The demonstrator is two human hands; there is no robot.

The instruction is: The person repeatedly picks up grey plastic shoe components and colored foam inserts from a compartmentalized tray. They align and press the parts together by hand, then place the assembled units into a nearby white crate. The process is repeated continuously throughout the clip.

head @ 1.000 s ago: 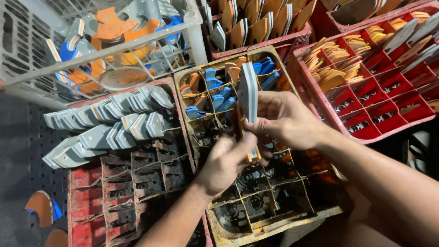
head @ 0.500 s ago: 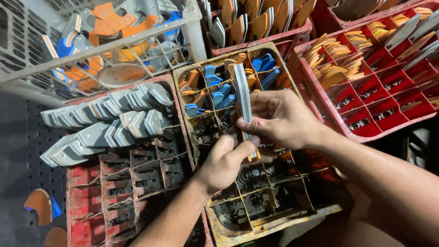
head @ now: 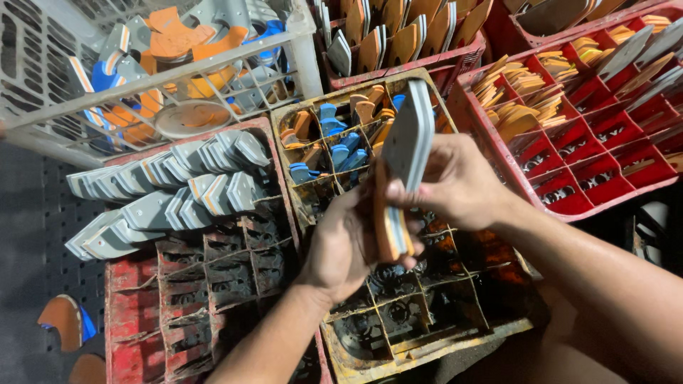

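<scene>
— Nearest first?
— Gripped in the left hand (head: 341, 249), fingers curled tight: an orange-edged stack (head: 390, 231) of flat cut pieces, held on edge above the yellow divided crate (head: 427, 348).
— And just beyond?
— Pinched between thumb and fingertips of the right hand (head: 455, 181): a grey piece (head: 409, 139), tilted away, its lower end against the stack.
— Which step?
— Judged as gathering pieces into one bundle, partway through. Called next for squared edges and a firm left grip, lest the stack fan out.
— Round about?
— Noted left: a red crate (head: 117, 284) with rows of grey cutouts (head: 163, 192). Right: another red crate (head: 569, 206). Farthest left: a white basket (head: 306, 57).
</scene>
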